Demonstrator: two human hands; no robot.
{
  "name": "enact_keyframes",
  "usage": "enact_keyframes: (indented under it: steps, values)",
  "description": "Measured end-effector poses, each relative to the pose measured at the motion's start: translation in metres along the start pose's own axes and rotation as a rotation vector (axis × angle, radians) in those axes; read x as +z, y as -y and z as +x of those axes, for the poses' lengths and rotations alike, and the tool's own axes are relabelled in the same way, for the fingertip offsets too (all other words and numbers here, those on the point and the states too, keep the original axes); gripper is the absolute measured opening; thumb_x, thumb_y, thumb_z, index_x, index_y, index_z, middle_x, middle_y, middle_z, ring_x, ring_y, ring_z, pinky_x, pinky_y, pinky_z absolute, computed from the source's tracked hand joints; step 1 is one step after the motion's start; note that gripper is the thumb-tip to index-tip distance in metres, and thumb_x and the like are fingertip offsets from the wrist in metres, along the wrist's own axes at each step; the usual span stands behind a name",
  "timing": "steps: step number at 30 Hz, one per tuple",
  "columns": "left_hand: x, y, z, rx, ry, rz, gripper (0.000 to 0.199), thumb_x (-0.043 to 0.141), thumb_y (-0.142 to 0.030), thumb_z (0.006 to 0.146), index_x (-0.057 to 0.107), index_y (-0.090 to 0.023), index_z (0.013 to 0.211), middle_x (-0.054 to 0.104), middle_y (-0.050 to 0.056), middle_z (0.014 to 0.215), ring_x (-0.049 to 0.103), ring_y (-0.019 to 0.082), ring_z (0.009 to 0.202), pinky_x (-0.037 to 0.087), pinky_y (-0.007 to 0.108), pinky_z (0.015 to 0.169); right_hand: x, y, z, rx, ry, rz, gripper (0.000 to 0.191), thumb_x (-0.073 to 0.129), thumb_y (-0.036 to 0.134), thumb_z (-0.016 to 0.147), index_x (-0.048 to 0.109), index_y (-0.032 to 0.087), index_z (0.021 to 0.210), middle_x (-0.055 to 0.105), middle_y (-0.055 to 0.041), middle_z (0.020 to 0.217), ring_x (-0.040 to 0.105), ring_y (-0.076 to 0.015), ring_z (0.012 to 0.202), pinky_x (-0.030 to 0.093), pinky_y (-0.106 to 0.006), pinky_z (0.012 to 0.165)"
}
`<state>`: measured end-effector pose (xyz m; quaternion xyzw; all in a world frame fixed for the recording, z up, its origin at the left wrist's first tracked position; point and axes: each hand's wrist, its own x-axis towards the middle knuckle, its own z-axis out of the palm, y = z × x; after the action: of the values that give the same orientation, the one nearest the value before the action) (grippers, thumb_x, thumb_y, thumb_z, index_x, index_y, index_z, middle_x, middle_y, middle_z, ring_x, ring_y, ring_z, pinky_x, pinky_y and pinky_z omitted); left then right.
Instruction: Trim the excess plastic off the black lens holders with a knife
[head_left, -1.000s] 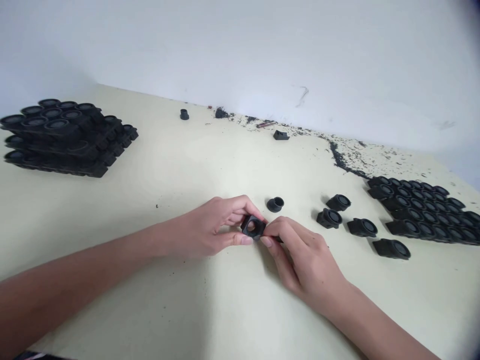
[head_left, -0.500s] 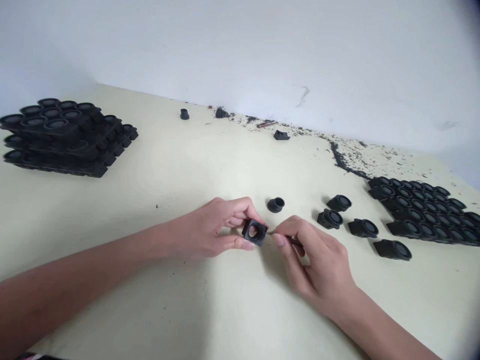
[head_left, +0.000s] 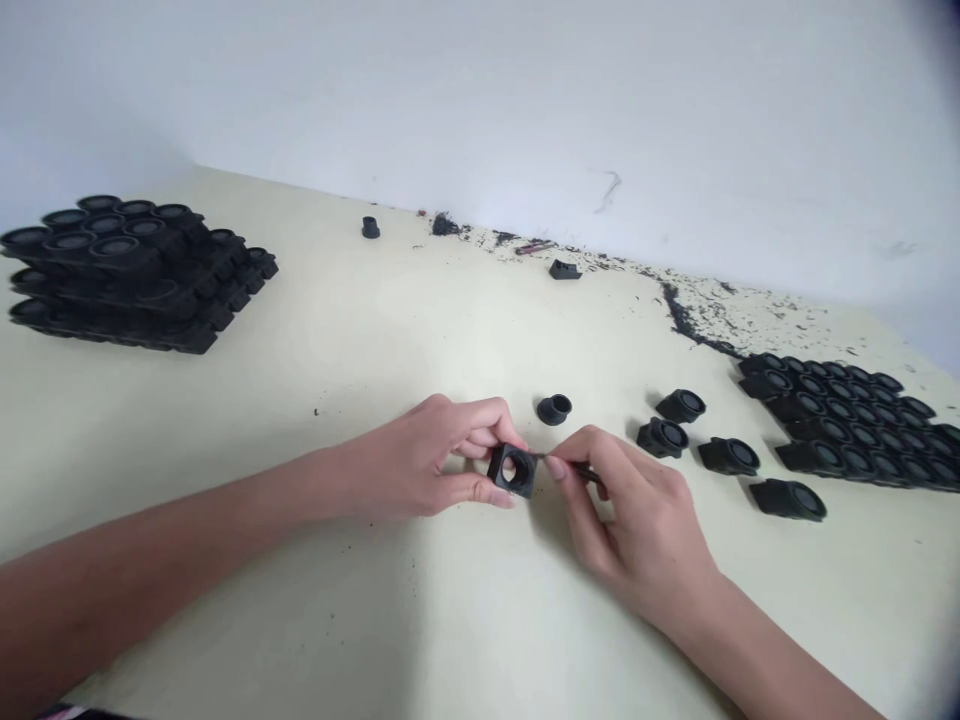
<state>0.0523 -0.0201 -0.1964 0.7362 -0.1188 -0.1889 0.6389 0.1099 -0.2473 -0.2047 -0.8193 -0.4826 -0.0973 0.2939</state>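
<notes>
Between the thumb and fingers of my left hand point(head_left: 442, 455) is a small black square block point(head_left: 527, 474) with a round hole through it, the hole turned up toward me. My right hand point(head_left: 637, 520) is closed on a slim dark tool point(head_left: 585, 472), whose thin tip reaches the right edge of the block. Most of the tool's shaft is hidden by my fingers, so its exact kind does not show. Just beyond the block, a short black flanged ring point(head_left: 554, 409) stands on the pale table point(head_left: 300, 560).
Stacked black round-topped parts point(head_left: 112, 280) stand at the left. Rows of similar parts point(head_left: 862, 420) lie at the right, with several loose ones point(head_left: 729, 456) nearer. Black shavings point(head_left: 682, 315), a reddish tool point(head_left: 534, 247) and a black piece point(head_left: 565, 270) lie along the wall.
The block has tilted slightly in my left hand, and pale table now shows through its hole. The tool tip in my right hand has shifted a little up along the block's edge.
</notes>
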Motion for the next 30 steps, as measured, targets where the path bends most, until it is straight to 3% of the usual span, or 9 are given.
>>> enact_keyframes:
  steps: [6, 12, 16, 18, 24, 30]
  values:
    - [0.0004, 0.0016, 0.0003, 0.014, 0.013, -0.028, 0.024, 0.068, -0.025, 0.088, 0.054, -0.019, 0.106, 0.069, 0.005, 0.109, 0.067, 0.016, 0.103, 0.052, 0.030, 0.089, -0.0002, 0.0003, -0.0010, -0.046, 0.070, 0.089, 0.006, 0.054, 0.011, 0.092, 0.052, 0.015, 0.089, 0.051, 0.0018, 0.072, 0.040, -0.0052, 0.060, 0.033, -0.020, 0.055]
    - [0.0005, 0.0015, 0.0009, 0.001, -0.009, 0.038, 0.029, 0.069, -0.032, 0.088, 0.056, -0.019, 0.110, 0.069, 0.005, 0.103, 0.066, 0.017, 0.099, 0.050, 0.033, 0.091, -0.0013, 0.0015, 0.0002, 0.006, -0.056, 0.031, 0.009, 0.057, 0.008, 0.090, 0.052, 0.015, 0.088, 0.052, 0.0019, 0.073, 0.041, -0.0043, 0.060, 0.033, -0.019, 0.055]
    - [0.0000, 0.0016, 0.0008, 0.023, 0.007, 0.016, 0.027, 0.067, -0.028, 0.089, 0.056, -0.020, 0.112, 0.068, 0.005, 0.110, 0.065, 0.016, 0.102, 0.050, 0.032, 0.090, -0.0030, 0.0020, 0.0008, -0.087, 0.053, 0.123, 0.009, 0.053, 0.007, 0.091, 0.051, 0.016, 0.091, 0.052, 0.0007, 0.075, 0.041, -0.0059, 0.063, 0.034, -0.020, 0.057]
    - [0.0000, 0.0019, 0.0003, 0.022, 0.005, 0.024, 0.027, 0.067, -0.029, 0.089, 0.056, -0.020, 0.112, 0.068, 0.005, 0.110, 0.065, 0.016, 0.102, 0.049, 0.031, 0.089, -0.0025, 0.0005, 0.0003, -0.056, 0.074, 0.083, 0.008, 0.053, 0.009, 0.092, 0.051, 0.016, 0.092, 0.052, 0.0007, 0.075, 0.041, -0.0062, 0.063, 0.034, -0.021, 0.056]
    - [-0.0005, 0.0008, -0.0005, 0.026, -0.002, 0.039, 0.031, 0.070, -0.033, 0.087, 0.057, -0.022, 0.113, 0.067, 0.002, 0.105, 0.064, 0.013, 0.096, 0.049, 0.028, 0.088, -0.0022, -0.0010, -0.0013, -0.044, -0.028, 0.110, 0.013, 0.055, 0.004, 0.090, 0.051, 0.016, 0.094, 0.053, 0.0004, 0.077, 0.043, -0.0056, 0.066, 0.036, -0.019, 0.058]
    - [-0.0005, 0.0008, 0.0001, 0.003, -0.051, 0.018, 0.046, 0.065, -0.030, 0.091, 0.050, -0.030, 0.134, 0.061, 0.004, 0.129, 0.061, 0.016, 0.115, 0.047, 0.033, 0.101, -0.0036, 0.0041, -0.0001, -0.096, 0.034, 0.181, 0.014, 0.053, 0.004, 0.091, 0.053, 0.016, 0.097, 0.054, -0.0003, 0.079, 0.044, -0.0061, 0.066, 0.037, -0.020, 0.059]
